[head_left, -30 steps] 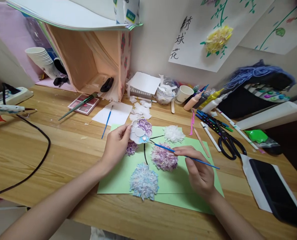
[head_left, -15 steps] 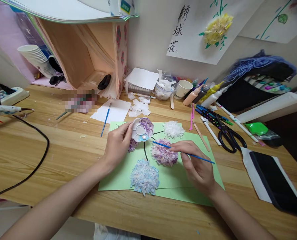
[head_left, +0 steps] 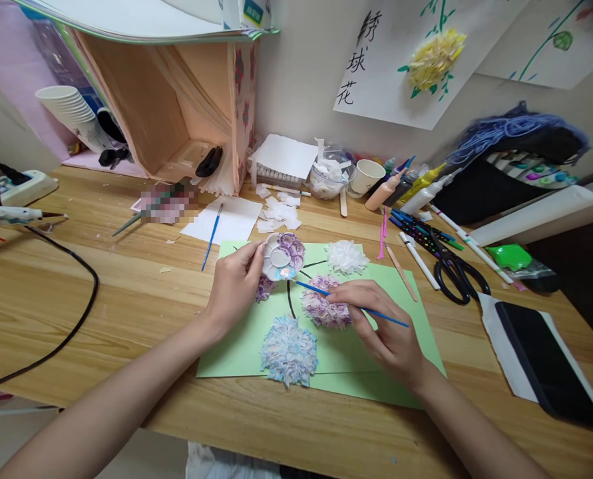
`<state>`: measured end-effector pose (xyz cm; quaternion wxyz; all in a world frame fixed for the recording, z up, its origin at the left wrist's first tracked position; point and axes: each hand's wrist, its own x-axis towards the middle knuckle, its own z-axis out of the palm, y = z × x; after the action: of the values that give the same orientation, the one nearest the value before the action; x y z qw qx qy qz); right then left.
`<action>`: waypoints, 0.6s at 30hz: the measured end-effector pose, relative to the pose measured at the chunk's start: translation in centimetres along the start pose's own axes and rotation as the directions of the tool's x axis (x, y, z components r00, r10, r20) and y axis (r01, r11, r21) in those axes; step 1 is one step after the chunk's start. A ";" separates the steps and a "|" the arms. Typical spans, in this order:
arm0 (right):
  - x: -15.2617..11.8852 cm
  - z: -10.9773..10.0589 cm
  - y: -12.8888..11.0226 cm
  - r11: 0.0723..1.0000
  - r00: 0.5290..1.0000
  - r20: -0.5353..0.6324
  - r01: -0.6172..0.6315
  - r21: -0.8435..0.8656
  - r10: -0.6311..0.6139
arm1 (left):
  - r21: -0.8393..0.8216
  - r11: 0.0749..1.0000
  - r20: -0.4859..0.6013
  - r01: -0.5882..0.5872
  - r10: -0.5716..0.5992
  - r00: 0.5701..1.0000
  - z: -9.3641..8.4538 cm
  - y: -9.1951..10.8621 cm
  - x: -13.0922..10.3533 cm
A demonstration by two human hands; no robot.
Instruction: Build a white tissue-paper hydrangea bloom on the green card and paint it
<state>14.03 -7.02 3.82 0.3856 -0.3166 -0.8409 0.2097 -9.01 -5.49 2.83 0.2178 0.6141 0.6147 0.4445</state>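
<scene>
Between thumb and fingers, my left hand (head_left: 237,286) grips a white flower-shaped paint palette (head_left: 277,258), tilted, with purple and light-blue paint in its wells. My right hand (head_left: 383,326) holds a thin blue paintbrush (head_left: 316,288), its tip close to the palette's lower edge; whether it touches I cannot tell. Under both hands lies a green paper sheet (head_left: 249,346) with black stem lines. On it sit a purple-white paper flower (head_left: 321,306), partly behind my right fingers, a white paper flower (head_left: 347,257) and a pale-blue paper flower (head_left: 289,351). Another purple flower (head_left: 265,289) is mostly hidden by my left hand.
A second blue brush (head_left: 212,236) rests on white paper at the back. Black scissors (head_left: 458,273), markers and a phone (head_left: 550,362) lie at the right. A bowl of paper scraps (head_left: 329,178) and a paper cup (head_left: 366,178) stand behind. A black cable (head_left: 89,306) curves at the left.
My right hand has moved left with the paintbrush, bringing its tip nearer the palette. My left hand and the palette have barely shifted.
</scene>
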 end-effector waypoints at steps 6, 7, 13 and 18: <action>0.2 0.0 -0.2 1.000 1.000 -0.011 0.013 -0.017 -0.013 | 0.039 0.998 -0.007 -0.056 0.056 0.998 0.0 -0.1 0.0; 0.3 0.0 -0.2 1.000 1.000 0.001 0.018 -0.012 -0.018 | 0.042 0.997 -0.005 -0.063 0.063 0.998 0.0 -0.1 0.0; 0.4 0.0 -0.1 1.000 1.000 -0.028 0.002 -0.028 -0.002 | 0.062 0.996 0.005 -0.063 0.063 0.998 0.1 -0.3 0.0; 0.3 0.0 -0.1 1.000 1.000 0.009 -0.011 -0.003 0.011 | 0.061 0.996 0.015 -0.064 0.063 0.998 0.2 -0.3 0.1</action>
<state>13.83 -6.92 4.01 0.3801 -0.3206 -0.8413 0.2120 -9.03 -5.32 2.46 0.1886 0.6426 0.6068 0.4282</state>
